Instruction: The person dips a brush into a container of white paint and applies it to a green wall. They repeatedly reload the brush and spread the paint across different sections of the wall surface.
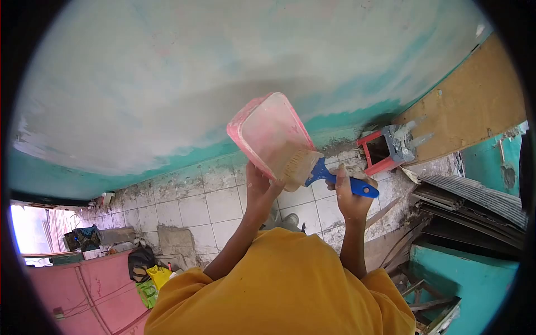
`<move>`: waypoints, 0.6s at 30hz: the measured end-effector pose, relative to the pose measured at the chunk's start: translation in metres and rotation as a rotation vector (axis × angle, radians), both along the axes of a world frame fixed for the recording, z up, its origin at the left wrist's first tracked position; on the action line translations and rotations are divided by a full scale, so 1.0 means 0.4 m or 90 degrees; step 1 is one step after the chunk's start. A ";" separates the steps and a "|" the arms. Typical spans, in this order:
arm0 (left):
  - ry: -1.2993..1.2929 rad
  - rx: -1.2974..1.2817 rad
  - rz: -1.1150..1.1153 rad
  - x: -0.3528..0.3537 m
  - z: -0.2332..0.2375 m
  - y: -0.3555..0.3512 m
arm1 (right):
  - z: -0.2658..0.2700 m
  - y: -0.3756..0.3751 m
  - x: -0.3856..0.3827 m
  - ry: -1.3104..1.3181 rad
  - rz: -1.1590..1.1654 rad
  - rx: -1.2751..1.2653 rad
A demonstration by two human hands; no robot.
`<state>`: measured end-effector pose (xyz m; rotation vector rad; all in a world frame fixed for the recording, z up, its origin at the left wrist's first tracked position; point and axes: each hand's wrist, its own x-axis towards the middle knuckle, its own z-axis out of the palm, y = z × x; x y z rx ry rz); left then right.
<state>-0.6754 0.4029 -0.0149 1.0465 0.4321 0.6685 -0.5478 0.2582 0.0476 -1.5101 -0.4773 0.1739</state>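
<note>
My left hand (261, 192) is closed on the near end of a pink plastic tray (240, 131), which has rounded corners and a whitish coating inside. In my right hand (351, 196) is a wide paintbrush (319, 172) with a blue handle, my fingers wrapped round the grip. Its pale, coated bristles lie over the near end of the tray, close to my left fingers. Both things are held up in front of the wall (184, 72), which is whitish with turquoise showing through low down.
A red and grey plastic stool (385, 149), splashed with white, stands by the wall at right. Stacked corrugated sheets (474, 206) lie beyond it. Stained white tiles (190, 212) cover the floor. Bags (148, 279) sit beside a pink panel (100, 290) at left.
</note>
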 end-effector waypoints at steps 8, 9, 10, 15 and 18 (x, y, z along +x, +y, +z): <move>-0.056 0.101 -0.037 0.040 0.032 0.079 | 0.001 0.096 0.036 -0.014 0.034 -0.048; -0.059 0.102 -0.044 0.046 0.030 0.093 | 0.000 0.106 0.040 -0.016 0.027 -0.048; -0.052 0.103 -0.042 0.050 0.024 0.107 | -0.004 0.117 0.043 -0.039 0.011 -0.042; -0.054 0.138 -0.048 0.082 -0.010 0.181 | 0.012 0.142 0.063 -0.053 -0.087 -0.059; -0.056 0.046 -0.073 0.096 -0.022 0.195 | 0.010 0.148 0.071 -0.114 -0.099 -0.077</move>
